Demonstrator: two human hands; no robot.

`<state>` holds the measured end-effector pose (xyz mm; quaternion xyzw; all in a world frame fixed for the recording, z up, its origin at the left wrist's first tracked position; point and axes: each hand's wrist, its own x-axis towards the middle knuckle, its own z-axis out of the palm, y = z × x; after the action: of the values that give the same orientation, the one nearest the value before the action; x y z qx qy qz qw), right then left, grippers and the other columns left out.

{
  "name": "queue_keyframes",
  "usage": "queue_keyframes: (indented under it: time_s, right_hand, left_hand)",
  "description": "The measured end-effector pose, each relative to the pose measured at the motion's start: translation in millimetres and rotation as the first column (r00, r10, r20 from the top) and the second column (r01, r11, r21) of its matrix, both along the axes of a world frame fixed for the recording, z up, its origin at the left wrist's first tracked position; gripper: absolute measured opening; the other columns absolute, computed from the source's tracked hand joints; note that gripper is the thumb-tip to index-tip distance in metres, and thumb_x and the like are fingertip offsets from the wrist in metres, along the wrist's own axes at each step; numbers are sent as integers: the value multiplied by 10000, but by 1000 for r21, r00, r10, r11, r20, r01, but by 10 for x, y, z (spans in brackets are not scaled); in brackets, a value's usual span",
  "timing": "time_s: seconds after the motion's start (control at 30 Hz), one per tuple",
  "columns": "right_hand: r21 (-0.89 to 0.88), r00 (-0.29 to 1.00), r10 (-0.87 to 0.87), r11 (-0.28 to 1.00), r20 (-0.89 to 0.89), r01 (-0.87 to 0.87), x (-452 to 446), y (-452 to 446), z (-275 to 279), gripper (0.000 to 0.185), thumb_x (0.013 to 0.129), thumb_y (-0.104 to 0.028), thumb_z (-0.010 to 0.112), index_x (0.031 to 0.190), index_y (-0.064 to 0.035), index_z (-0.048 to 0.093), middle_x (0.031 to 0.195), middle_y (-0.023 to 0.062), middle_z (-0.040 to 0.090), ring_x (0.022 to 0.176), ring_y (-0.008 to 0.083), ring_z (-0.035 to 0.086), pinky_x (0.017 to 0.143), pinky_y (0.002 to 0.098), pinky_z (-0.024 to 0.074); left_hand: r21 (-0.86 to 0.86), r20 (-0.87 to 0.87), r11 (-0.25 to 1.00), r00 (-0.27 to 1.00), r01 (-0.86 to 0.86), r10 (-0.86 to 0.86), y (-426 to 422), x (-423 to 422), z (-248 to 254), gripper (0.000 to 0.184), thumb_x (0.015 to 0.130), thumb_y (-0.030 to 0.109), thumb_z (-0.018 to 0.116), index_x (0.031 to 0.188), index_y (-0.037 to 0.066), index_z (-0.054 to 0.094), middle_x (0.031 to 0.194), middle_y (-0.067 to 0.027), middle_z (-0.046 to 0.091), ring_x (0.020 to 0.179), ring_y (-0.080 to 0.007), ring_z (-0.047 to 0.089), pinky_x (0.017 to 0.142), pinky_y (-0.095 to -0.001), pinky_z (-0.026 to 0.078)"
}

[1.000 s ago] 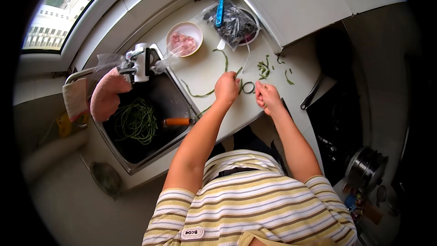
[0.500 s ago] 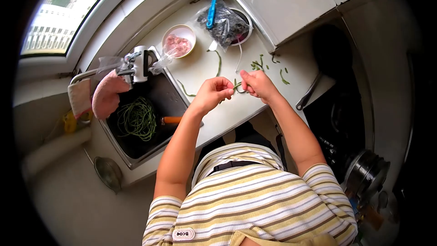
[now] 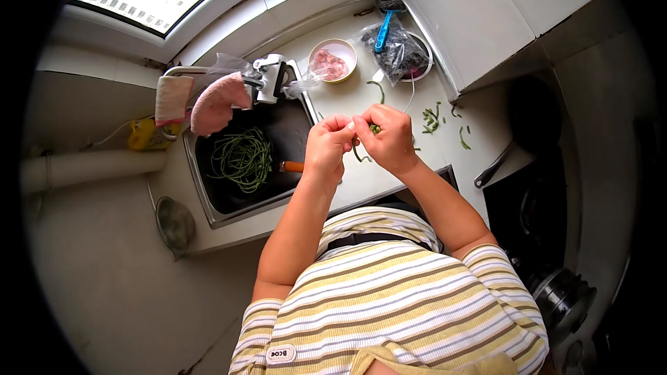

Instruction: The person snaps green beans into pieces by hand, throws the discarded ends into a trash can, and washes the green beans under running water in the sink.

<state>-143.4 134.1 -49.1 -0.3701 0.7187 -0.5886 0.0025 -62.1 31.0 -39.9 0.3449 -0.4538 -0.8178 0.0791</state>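
My left hand point(image 3: 329, 144) is closed with its fingertips pinching a thin long green bean point(image 3: 357, 151), whose end hangs down between my hands. Against it, thumb to thumb, my right hand point(image 3: 390, 137) is curled around short green bean pieces point(image 3: 375, 128) that show in its fist. Both hands are over the counter's front part. More broken bean pieces point(image 3: 431, 120) lie on the counter to the right, and a whole bean point(image 3: 380, 90) rests beyond my hands. A tangle of long beans point(image 3: 243, 160) sits in the sink at left.
The dark sink point(image 3: 288, 125) also holds something with an orange handle point(image 3: 292, 166). Behind it stand a bowl of pinkish meat point(image 3: 340, 52) and a black plastic bag point(image 3: 404, 55) with a blue-handled brush point(image 3: 383, 32). A black pan point(image 3: 535, 114) is at right, a strainer point(image 3: 174, 226) at lower left.
My hands have come together, thumbs meeting, and my right hand has turned so that bean pieces show in its fist. The camera view has swung, shifting the counter and sink rightward in the picture.
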Motion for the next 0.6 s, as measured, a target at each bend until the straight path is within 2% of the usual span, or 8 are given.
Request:
queue_keyframes:
  time_s: [0.17, 0.23, 0.27, 0.3, 0.37, 0.47, 0.5, 0.6]
  right_hand:
    - [-96, 979, -62, 994, -192, 44, 86, 113, 163, 166, 744, -49, 640, 633, -20, 520, 562, 72, 504, 478, 187, 483, 451, 325, 371]
    - [-125, 987, 80, 990, 140, -63, 67, 218, 237, 180, 755, -65, 633, 636, -13, 508, 551, 69, 511, 476, 191, 497, 447, 315, 388]
    - [-223, 793, 244, 965, 559, -140, 27, 234, 105, 168, 785, -78, 619, 657, -12, 534, 552, 30, 529, 467, 121, 470, 408, 252, 349]
    - [-440, 390, 448, 891, 804, -116, -59, 241, -36, 135, 803, -100, 599, 699, -21, 567, 593, 26, 553, 459, 96, 461, 383, 207, 329]
    - [-625, 141, 624, 779, 769, -40, -142, 184, -196, 78, 781, -89, 575, 762, -15, 588, 627, 74, 563, 439, 90, 451, 369, 183, 322]
    - [-748, -15, 750, 659, 662, -76, -126, -36, -242, 125, 747, -57, 523, 818, 5, 606, 671, 109, 576, 414, 104, 444, 361, 196, 330]
    - [-767, -17, 773, 626, 634, -143, -102, -119, -204, 159, 782, -118, 560, 846, 19, 611, 695, 121, 588, 424, 103, 448, 368, 192, 353]
    - [-687, 21, 707, 694, 707, -214, -8, -314, -70, 207, 827, -172, 583, 850, 29, 627, 675, 100, 594, 415, 86, 452, 368, 180, 350]
  left_hand:
    - [-24, -48, 986, 985, -167, 166, -466, 149, -108, 43, 830, 25, 564, 788, 32, 571, 650, 12, 525, 497, -34, 427, 428, -155, 295]
    - [136, -169, 982, 974, -130, 152, -732, 274, 81, 60, 893, 99, 528, 864, 55, 557, 680, 2, 530, 544, -64, 487, 460, -175, 368]
    - [183, -226, 977, 962, -114, 154, -748, 297, 180, 57, 898, 97, 520, 875, 59, 556, 714, -3, 541, 569, -75, 506, 477, -181, 386]
    - [227, -279, 969, 947, -95, 158, -751, 321, 308, 57, 902, 96, 511, 886, 63, 554, 748, -9, 552, 595, -86, 525, 494, -187, 404]
    - [237, -383, 971, 922, 36, 60, -776, 352, 427, 60, 907, 115, 520, 909, 63, 551, 809, -21, 571, 640, -103, 556, 529, -207, 450]
    - [288, -345, 957, 932, -9, 113, -730, 354, 480, 87, 904, 156, 549, 915, 69, 550, 827, -38, 590, 680, -130, 599, 564, -247, 502]
    - [283, -343, 959, 933, -5, 106, -742, 361, 474, 87, 904, 156, 549, 915, 69, 550, 827, -38, 590, 680, -130, 599, 564, -247, 502]
    - [273, -312, 961, 941, -46, 134, -761, 369, 500, 78, 898, 147, 560, 901, 70, 552, 819, -44, 604, 683, -143, 619, 566, -255, 509]
